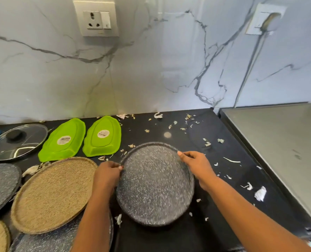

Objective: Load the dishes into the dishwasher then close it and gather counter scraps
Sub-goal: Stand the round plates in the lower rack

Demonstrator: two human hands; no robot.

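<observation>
Both hands grip one grey speckled plate (154, 184) over the black counter (214, 230): the left hand (106, 176) pinches its left rim, the right hand (198, 165) its upper right rim, the two set apart across the plate. Just left of the plate lies a tan plate (54, 195), with another grey plate (0, 184) beyond that at the picture's edge. Behind the held plate scraps (185, 124) are scattered on the counter. Farther back and left of it lie two green trays (82, 139) face down and a glass lid (18, 141), near the marble wall (151, 70).
</observation>
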